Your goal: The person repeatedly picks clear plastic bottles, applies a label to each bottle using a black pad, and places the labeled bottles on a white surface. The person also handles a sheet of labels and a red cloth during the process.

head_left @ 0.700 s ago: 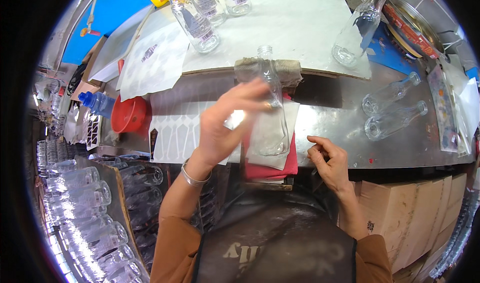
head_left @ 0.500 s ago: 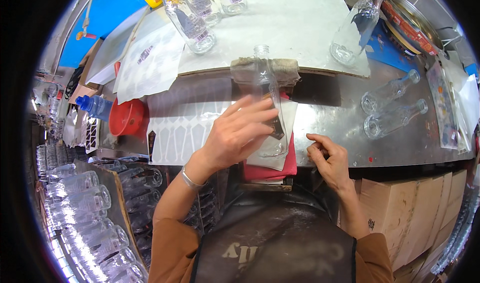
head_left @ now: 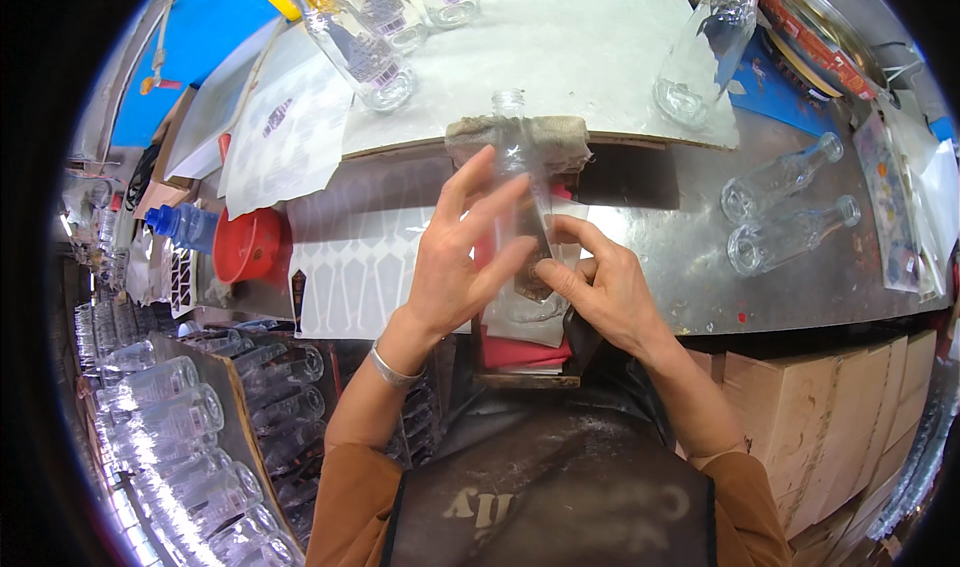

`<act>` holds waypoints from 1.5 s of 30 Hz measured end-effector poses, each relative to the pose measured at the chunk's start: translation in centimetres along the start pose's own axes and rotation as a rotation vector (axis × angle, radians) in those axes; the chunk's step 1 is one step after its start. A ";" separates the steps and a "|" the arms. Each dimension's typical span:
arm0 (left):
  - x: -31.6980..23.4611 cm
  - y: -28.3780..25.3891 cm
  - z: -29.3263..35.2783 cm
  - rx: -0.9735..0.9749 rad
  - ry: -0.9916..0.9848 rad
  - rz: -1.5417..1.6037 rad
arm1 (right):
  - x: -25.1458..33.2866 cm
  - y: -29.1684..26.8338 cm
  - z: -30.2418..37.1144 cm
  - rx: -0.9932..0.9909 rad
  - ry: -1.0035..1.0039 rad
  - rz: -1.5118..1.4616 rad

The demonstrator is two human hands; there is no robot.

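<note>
A clear glass bottle (head_left: 512, 157) with a dark label (head_left: 533, 283) lies tilted in front of me. Its neck rests on a rolled beige cloth (head_left: 570, 139), and its base is toward me over a red cloth (head_left: 520, 353). Over the bottle's left side is my left hand (head_left: 452, 252), open, its spread fingers slightly blurred; whether they touch the glass I cannot tell. My right hand (head_left: 608, 285) closes on the bottle's right side, thumb at the label's edge and forefinger bent beside the glass.
A sheet of pale label shapes (head_left: 360, 272) and a red cup (head_left: 243, 247) lie to the left. Two clear bottles (head_left: 790, 235) lie at the right. Labelled bottles (head_left: 385, 87) stand on the raised white board (head_left: 560, 52). Cardboard boxes (head_left: 800, 407) are below right, racked bottles (head_left: 165, 417) below left.
My right hand has moved up and left from the table onto the bottle's side. My left hand has shifted slightly left, its fingers now pointing more upward and spread wider.
</note>
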State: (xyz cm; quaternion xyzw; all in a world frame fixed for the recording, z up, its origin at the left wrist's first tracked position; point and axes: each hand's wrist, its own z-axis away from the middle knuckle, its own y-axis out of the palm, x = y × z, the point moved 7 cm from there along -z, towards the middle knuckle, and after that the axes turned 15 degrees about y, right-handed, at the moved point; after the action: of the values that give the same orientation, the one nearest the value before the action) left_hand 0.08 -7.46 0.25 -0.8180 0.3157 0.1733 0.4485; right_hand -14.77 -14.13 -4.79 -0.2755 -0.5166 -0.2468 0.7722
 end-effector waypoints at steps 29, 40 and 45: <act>-0.4 3.2 5.8 -0.188 -0.456 0.856 | -1.3 0.2 1.2 0.018 0.041 -0.040; 0.2 3.4 6.3 -0.205 -0.452 0.889 | -1.5 0.5 1.4 0.029 0.122 -0.078; 0.0 3.6 6.2 -0.225 -0.454 0.883 | -1.6 0.4 1.4 0.034 0.140 -0.088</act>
State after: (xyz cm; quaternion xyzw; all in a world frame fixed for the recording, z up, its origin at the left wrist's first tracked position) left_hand -2.34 -3.66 -5.33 -0.5916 0.5053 0.5526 0.2989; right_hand -15.96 -12.71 -5.87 -0.2215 -0.4772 -0.2901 0.7994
